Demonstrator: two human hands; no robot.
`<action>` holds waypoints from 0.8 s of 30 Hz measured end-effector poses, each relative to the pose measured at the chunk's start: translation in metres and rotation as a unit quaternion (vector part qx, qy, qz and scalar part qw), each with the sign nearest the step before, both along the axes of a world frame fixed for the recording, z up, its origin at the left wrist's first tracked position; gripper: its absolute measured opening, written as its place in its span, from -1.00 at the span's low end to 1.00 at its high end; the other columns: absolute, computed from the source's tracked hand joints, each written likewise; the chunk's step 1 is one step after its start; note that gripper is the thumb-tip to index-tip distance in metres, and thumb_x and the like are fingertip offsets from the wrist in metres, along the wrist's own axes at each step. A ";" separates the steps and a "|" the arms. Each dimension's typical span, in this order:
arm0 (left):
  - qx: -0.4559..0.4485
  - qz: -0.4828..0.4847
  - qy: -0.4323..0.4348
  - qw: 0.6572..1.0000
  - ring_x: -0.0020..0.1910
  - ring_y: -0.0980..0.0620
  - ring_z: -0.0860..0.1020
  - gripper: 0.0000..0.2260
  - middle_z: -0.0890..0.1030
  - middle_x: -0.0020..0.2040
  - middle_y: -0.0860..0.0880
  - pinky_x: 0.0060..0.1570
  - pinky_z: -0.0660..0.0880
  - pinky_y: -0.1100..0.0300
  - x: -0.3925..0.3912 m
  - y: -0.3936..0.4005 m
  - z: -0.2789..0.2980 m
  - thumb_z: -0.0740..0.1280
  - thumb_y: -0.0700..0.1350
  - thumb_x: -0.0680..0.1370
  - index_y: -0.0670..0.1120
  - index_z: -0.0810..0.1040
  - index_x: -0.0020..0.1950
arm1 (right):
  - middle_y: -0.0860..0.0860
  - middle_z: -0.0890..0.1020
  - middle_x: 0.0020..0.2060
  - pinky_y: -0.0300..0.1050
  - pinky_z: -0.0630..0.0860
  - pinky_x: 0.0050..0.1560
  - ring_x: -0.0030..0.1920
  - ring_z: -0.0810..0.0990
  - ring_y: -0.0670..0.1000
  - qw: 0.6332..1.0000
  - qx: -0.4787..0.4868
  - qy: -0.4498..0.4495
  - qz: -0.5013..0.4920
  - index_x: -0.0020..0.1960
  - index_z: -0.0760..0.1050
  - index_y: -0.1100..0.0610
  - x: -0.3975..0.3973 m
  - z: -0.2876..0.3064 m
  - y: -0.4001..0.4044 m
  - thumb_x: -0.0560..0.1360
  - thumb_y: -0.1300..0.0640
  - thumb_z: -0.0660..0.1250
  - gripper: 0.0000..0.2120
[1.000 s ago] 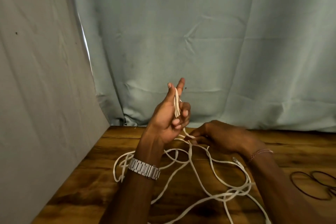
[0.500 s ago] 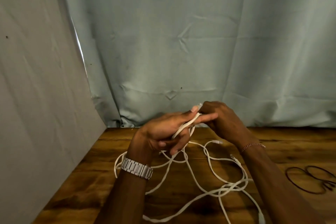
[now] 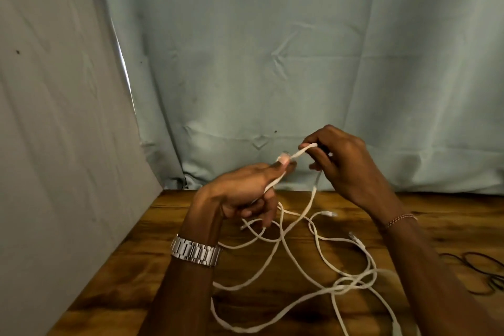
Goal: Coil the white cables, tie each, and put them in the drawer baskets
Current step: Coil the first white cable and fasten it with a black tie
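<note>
White flat cables (image 3: pixel 319 251) lie tangled in loose loops on the wooden table (image 3: pixel 131 275). My left hand (image 3: pixel 245 194), with a metal watch on the wrist, is closed around a few turns of one white cable, fingers pointing right. My right hand (image 3: pixel 343 163) is raised just right of it and pinches a short loop of the same cable (image 3: pixel 302 153) that runs to my left fingertips. Below the hands, loose cable ends with clear plugs (image 3: pixel 328 213) rest on the table. No drawer or basket is in view.
Grey-green cloth hangs behind the table and along the left side. Thin dark bands (image 3: pixel 477 267) lie on the table at the far right. The table's left edge meets the side cloth.
My left hand has tipped from upright to lying sideways. My right hand came up off the table to the left fingertips, then drew a loop of cable out to the right.
</note>
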State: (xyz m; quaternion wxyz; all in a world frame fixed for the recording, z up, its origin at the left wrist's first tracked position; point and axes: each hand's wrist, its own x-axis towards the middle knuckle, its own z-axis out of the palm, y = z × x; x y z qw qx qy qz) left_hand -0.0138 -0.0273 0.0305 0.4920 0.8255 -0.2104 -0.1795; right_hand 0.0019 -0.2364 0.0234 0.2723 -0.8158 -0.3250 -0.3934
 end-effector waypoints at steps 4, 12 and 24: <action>-0.064 0.044 -0.054 0.996 -0.63 0.08 0.30 -0.33 0.74 -0.12 -0.18 -0.44 0.20 0.12 0.008 -0.004 0.000 -0.15 0.39 0.58 0.12 -0.04 0.64 | -0.07 0.58 -0.19 -0.44 0.40 -0.21 -0.24 0.51 -0.20 0.999 0.014 -0.006 -0.043 0.05 0.64 0.15 -0.013 0.008 0.010 0.62 0.10 0.32 -0.84; -0.275 0.081 -0.033 0.957 -0.37 -0.03 0.66 -0.50 0.66 -0.25 -0.10 -0.34 0.59 0.18 0.018 -0.020 -0.006 -0.05 0.27 0.64 0.29 -0.02 0.59 | -0.09 0.50 -0.47 -0.19 0.43 -0.40 -0.47 0.47 -0.14 0.925 0.154 0.336 0.086 -0.05 0.62 0.08 -0.044 0.017 0.035 0.68 -0.02 0.18 -0.70; -0.447 0.049 0.016 0.893 0.03 -0.15 0.69 -0.70 0.72 0.09 -0.08 -0.24 0.58 0.21 0.019 -0.033 -0.005 -0.15 0.34 0.60 0.59 0.16 0.30 | 0.00 0.72 -0.26 -0.28 0.58 -0.15 -0.20 0.71 -0.09 0.875 -0.077 0.456 0.142 0.08 0.55 0.10 -0.050 0.012 0.037 0.71 0.06 0.11 -0.75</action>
